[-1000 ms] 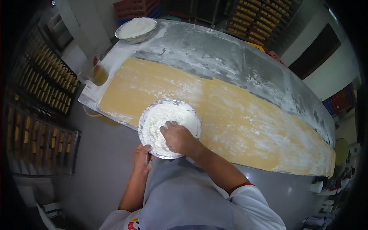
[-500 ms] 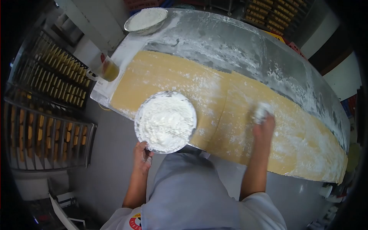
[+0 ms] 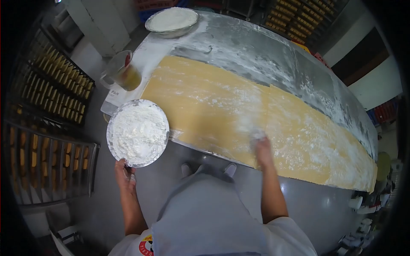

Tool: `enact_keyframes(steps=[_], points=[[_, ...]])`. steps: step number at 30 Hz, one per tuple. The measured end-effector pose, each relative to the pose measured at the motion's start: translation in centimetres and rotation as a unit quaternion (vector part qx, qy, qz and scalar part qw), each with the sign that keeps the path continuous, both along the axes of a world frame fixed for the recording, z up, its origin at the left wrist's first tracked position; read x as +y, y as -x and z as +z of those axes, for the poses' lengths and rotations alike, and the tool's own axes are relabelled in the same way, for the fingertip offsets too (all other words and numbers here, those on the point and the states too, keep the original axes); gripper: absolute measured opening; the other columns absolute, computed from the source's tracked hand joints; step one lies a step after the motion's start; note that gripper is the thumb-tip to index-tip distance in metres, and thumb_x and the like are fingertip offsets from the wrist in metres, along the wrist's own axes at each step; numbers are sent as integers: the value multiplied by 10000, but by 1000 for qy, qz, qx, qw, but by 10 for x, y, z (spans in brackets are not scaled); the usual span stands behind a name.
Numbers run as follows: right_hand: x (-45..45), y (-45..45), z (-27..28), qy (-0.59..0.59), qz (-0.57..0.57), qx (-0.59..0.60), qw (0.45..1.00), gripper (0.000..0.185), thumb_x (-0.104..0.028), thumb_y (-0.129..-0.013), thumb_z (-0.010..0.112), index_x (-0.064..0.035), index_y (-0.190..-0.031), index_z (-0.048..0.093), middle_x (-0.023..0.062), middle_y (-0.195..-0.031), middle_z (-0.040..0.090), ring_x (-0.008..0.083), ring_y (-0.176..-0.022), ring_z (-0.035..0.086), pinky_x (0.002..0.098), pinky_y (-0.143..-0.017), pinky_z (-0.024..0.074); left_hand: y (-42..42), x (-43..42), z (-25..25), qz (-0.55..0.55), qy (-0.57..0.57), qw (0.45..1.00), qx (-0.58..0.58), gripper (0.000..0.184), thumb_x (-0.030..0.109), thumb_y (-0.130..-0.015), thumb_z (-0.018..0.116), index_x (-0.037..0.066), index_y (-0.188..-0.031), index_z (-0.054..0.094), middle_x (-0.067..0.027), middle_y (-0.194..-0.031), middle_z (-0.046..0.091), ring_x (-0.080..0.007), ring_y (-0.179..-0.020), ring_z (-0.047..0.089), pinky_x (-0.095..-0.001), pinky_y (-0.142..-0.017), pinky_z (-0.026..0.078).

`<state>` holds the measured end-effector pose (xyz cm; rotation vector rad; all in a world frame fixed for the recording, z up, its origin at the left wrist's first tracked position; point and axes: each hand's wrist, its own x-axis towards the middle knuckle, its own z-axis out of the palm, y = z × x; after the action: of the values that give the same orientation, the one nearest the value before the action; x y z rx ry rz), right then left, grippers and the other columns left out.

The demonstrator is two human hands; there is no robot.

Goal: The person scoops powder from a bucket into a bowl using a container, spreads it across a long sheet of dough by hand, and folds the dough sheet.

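My left hand (image 3: 125, 173) grips the near rim of a round metal bowl (image 3: 165, 141) heaped with white flour (image 3: 139, 132). The bowl is held out past the table's front edge, by the left end of a wide sheet of yellow dough (image 3: 200, 98). Over the middle of the dough is my right hand (image 3: 262, 150), smeared by motion, its fingertips whitish. A hazy white patch of flour spreads just beyond those fingers. Whether they are closed on any flour cannot be made out. A seam or overlap crosses the dough right of its middle, and loose flour dusts much of it.
A second bowl of flour (image 3: 173, 22) stands at the table's far left corner. Near it is a clear jug (image 3: 124, 74) with yellowish liquid and something red inside. Racks of baked goods (image 3: 51, 162) line the left side. The metal table (image 3: 273, 55) is floury.
My left hand and the bowl have moved left, off the dough's front edge. My right hand has swept left and slightly nearer, and a white haze now shows beyond it. The view has shifted somewhat.
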<state>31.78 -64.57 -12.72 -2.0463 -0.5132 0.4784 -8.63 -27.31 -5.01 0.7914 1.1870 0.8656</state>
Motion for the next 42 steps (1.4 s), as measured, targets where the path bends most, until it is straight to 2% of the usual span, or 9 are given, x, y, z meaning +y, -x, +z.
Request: enact_keyframes(steps=[4,9,17,21,24,33,35,39,42], points=[[120,39,82,-329,-10,229,916,439,-23,-904,524,16,-1341,499,137,-1296,590,210,-1164,586,314,-993,457,19,34,0,7,-3,1000,-14,285,210,-811,591,104,-1075,583,-38,-1029,625,-172,-875,616,-311,-666,496],[132,7,120,-196,-94,-27,976,302,-33,-860,627,-5,-1160,604,59,-1044,667,125,-946,621,270,-846,499,31,51,2,6,2,1000,-4,311,171,-834,561,93,-1135,560,-44,-1016,636,-171,-858,630,-320,-641,517],[81,-28,207,-210,-331,-294,872,158,-50,-790,677,-55,-799,519,-4,-721,548,95,-642,455,294,-573,380,-1,61,0,-55,32,997,-37,366,131,-804,570,58,-1162,553,-61,-1045,634,-182,-878,640,-313,-645,539],[67,-50,139,214,-164,-92,959,362,-161,-715,694,20,-1021,628,184,-927,689,313,-810,648,387,-786,510,-36,53,4,-87,44,994,-58,401,121,-798,577,43,-1191,550,-79,-1073,628,-192,-900,647,-323,-645,552],[55,-30,115,80,-5,-64,995,450,-153,-707,693,12,-1122,632,222,-1042,691,373,-914,662,411,-871,512,-62,55,0,-112,52,991,-54,372,130,-797,592,52,-1159,560,-72,-1069,630,-192,-927,645,-340,-668,559],[28,-30,152,105,-245,37,963,572,-82,-723,688,-14,-1277,565,217,-1114,663,326,-1053,630,395,-926,483,-163,59,17,-148,55,987,-20,291,150,-816,611,111,-1102,574,-48,-1017,626,-196,-878,635,-369,-644,554],[23,-23,99,77,-8,-159,984,538,-81,-750,689,-11,-1270,569,187,-1074,675,284,-995,647,377,-883,499,-187,72,16,-157,46,986,-40,284,149,-817,608,102,-1096,576,-55,-1012,625,-202,-878,636,-377,-645,556],[28,8,91,76,-34,-248,965,516,-91,-772,684,-23,-1273,577,172,-1060,680,250,-974,649,348,-860,498,-239,110,-10,-166,64,981,-77,247,130,-824,582,37,-1052,581,-88,-973,623,-223,-853,638,-414,-681,586],[19,26,96,25,-96,94,991,506,-97,-788,675,-22,-1278,572,183,-1098,680,264,-1028,651,353,-880,496,-294,144,-11,-178,52,978,-100,201,107,-824,573,0,-995,576,-118,-930,614,-247,-807,639,-446,-688,607]])
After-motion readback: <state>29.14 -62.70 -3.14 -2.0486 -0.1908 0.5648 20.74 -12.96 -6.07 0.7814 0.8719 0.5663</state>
